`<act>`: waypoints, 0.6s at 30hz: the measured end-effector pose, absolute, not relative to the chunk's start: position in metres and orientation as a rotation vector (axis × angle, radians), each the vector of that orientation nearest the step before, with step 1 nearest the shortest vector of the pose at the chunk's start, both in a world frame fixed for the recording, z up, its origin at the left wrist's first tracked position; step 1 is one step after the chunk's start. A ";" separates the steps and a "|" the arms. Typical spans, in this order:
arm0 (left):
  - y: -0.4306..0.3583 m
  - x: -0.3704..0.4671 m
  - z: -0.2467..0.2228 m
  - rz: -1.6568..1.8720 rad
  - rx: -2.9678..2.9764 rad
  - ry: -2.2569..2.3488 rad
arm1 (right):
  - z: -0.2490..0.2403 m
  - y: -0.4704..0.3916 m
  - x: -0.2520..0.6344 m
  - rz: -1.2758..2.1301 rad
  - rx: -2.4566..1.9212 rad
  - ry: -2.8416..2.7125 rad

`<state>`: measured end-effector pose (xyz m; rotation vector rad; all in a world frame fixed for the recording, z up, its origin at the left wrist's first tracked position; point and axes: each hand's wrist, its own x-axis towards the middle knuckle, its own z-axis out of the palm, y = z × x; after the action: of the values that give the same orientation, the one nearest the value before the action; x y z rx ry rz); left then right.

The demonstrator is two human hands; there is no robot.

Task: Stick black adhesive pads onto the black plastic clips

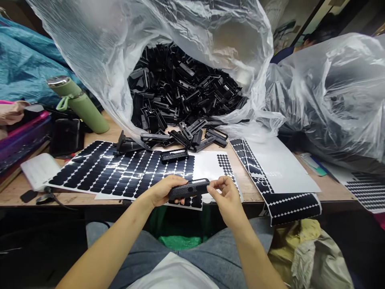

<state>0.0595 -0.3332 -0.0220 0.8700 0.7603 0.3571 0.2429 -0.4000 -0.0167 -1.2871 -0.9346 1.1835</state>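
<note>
We see our left hand [170, 189] closed around a black part [189, 189], thumb on top and fingertips showing below, while the thumb and index finger of our right hand [226, 197] are pinched together at the part's right end; whether they grip its tip or something small, we cannot make out. The part is held tilted slightly over the front edge of the worktop [251, 188], its underside hidden and its left end covered by our hand. Before us, a clear plastic bag [99, 44] gapes over a pile of black parts [183, 88], the bag's top cut off by the frame and the depth of the pile hidden. Loose parts [180, 138] spill from its mouth, and one black tray-like piece [174, 155] lies on the sheet of black stickers [120, 170], which reaches the front edge beneath our hands. A narrow strip of bare wood separates that sheet from the sticker strips [293, 208] to the right, which hang past the edge beside a white sheet [279, 164]. More bare wood shows by the green bottle [87, 110]. At the upper right, a second plastic bag [325, 92] mostly hides a person [282, 54]; below the worktop, deep shadow blurs the detail around something green [179, 242].
</note>
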 end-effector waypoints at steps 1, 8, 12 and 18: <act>-0.334 0.059 -0.022 0.359 0.872 0.761 | -0.017 -0.400 0.243 1.176 -1.290 -0.934; -0.338 0.060 -0.022 0.366 0.873 0.759 | -0.018 -0.404 0.239 1.096 -1.315 -0.951; -0.340 0.061 -0.018 0.374 0.873 0.767 | -0.018 -0.406 0.236 1.024 -1.344 -0.966; -0.342 0.063 -0.014 0.375 0.867 0.785 | -0.020 -0.410 0.233 0.927 -1.386 -0.981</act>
<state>0.0626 -0.3418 -0.0144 0.8670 0.7848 0.3750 0.2327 -0.4095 -0.0202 -1.3859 -0.9808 0.9272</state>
